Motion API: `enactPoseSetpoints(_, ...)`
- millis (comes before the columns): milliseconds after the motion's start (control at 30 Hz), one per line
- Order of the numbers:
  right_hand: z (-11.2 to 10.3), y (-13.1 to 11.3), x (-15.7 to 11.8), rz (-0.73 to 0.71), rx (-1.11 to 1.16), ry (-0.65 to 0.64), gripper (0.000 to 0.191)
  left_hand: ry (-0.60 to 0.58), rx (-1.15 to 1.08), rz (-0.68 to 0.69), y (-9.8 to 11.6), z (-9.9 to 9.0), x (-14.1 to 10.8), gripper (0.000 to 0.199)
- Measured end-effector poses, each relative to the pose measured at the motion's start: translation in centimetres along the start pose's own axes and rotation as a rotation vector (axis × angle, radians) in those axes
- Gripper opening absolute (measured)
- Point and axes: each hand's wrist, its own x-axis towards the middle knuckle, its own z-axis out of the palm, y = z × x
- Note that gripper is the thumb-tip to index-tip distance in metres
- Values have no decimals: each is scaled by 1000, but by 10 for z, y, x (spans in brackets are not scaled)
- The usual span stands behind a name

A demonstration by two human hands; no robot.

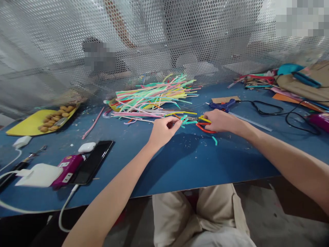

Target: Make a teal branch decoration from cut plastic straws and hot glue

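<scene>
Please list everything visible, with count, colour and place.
table: 1, blue, centre
mesh: 1, grey, back
co-worker: at least 1, behind mesh
stems: many, mixed, back
scissors: 1, red-yellow, centre
pieces: several, green, by scissors
glue gun: 1, blue, right
glue stick: 1, clear, right
cable: 1, black, right
leads: several, white, left
clutter: uncounted, mixed, right
phone: 1, black, left
case: 1, white, left
socket: 1, purple, left
chargers: 2, white, left
tool: 1, black, left
sheet: 1, yellow, left
lumps: many, brown, on sheet
trousers: 1, beige, below
left hand: 1, holding pieces
right hand: 1, holding scissors
</scene>
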Motion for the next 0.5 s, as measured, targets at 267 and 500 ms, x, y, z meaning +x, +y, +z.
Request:
enactPoseSetpoints(267,-22,-1,-3,138,337,393,47,69,-66,-5,1,-7,3,30)
enactPoseSetpoints(500,-18,7,-3,-93,147,156,53,32,-191,-65,0,-9,4,35)
